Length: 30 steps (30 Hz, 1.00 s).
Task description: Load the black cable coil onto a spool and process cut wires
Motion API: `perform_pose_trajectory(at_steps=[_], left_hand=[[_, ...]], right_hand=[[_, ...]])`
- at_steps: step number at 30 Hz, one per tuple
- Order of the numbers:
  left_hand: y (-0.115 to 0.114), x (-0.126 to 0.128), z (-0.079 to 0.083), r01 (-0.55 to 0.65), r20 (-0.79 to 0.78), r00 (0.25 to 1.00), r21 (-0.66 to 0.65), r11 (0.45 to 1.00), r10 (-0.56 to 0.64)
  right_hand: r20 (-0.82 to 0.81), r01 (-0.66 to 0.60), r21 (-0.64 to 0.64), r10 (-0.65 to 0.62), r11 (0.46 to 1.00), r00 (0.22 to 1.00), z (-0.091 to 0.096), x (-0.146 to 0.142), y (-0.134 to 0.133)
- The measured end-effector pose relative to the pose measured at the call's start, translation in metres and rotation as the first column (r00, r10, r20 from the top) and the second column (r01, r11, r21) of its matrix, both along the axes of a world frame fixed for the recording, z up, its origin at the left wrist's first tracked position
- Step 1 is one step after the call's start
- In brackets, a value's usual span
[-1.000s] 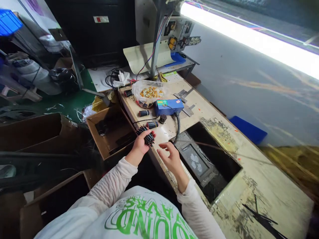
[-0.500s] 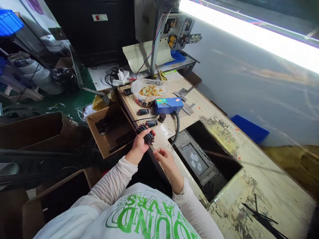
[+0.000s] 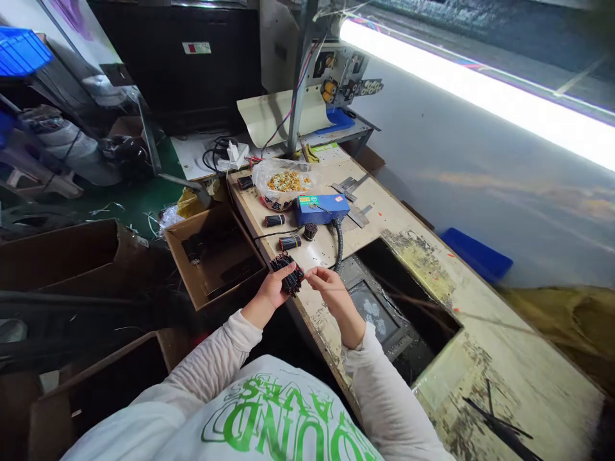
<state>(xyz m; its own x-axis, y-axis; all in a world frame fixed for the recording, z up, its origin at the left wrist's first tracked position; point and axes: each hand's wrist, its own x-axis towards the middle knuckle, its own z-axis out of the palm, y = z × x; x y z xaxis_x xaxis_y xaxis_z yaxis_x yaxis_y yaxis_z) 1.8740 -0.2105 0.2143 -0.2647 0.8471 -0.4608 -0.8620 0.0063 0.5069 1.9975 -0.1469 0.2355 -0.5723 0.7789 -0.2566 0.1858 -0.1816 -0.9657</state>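
My left hand (image 3: 271, 291) is wrapped round a bundle of short black wires (image 3: 284, 269) with reddish ends, held above the table's near edge. Close to the right end of that bundle, my right hand (image 3: 330, 291) pinches thumb and forefinger together; whatever is between them is too small to make out. Just beyond lie a banded wire bundle (image 3: 289, 242) and a second one (image 3: 275, 220), while another bundle (image 3: 310, 231) stands upright beside a blue box (image 3: 321, 209).
A plastic bag (image 3: 284, 182) of small yellowish parts sits behind the blue box. Left of the table stands an open cardboard box (image 3: 188, 282) with dark bundles inside. To the right, the worn tabletop (image 3: 509, 346) has a rectangular opening (image 3: 432, 320). Black strips (image 3: 500, 422) lie nearby.
Both hands have shifted slightly right and the wire bundle has turned a little in my left hand. My right hand has risen to the bundle's right side. The camera view has tilted slightly.
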Motion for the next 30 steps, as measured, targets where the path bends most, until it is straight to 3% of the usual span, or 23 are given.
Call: perform_pose_trajectory(at_steps=[6,11,15,18,21,25,27,30], left_hand=[[0.001,-0.002,-0.008,0.01,0.002,1.0,-0.032,0.999,-0.01],[0.003,-0.003,-0.014,-0.01,-0.003,1.0,-0.071,0.997,0.01],[0.005,-0.001,-0.015,-0.028,-0.011,1.0,-0.09,0.996,0.027],[0.007,0.0,-0.015,-0.012,-0.049,0.999,-0.089,0.996,0.008],[0.011,0.001,-0.019,-0.003,-0.152,0.988,-0.074,0.997,-0.008],[0.022,0.0,-0.027,0.0,-0.304,0.953,-0.044,0.999,-0.013],[0.027,0.0,-0.031,0.015,-0.41,0.912,-0.021,1.0,-0.023],[0.033,0.002,-0.035,0.042,-0.481,0.875,-0.026,0.999,-0.049]], right_hand=[[0.099,-0.133,0.02,0.131,0.991,0.986,-0.011,-0.002,0.002],[0.126,-0.098,0.243,0.068,0.965,0.99,-0.015,0.004,0.004],[0.176,-0.113,0.443,0.038,0.889,0.984,-0.014,0.005,0.0],[0.197,-0.154,0.502,0.061,0.851,0.979,-0.016,0.007,-0.001],[0.147,-0.097,0.443,0.035,0.891,0.989,-0.023,0.01,0.004],[-0.01,0.058,0.114,-0.057,0.992,0.998,-0.034,0.011,0.011],[-0.045,0.035,-0.011,-0.035,0.999,0.998,-0.039,0.007,0.013],[-0.022,-0.012,-0.034,0.011,0.999,1.0,-0.046,0.0,0.013]])
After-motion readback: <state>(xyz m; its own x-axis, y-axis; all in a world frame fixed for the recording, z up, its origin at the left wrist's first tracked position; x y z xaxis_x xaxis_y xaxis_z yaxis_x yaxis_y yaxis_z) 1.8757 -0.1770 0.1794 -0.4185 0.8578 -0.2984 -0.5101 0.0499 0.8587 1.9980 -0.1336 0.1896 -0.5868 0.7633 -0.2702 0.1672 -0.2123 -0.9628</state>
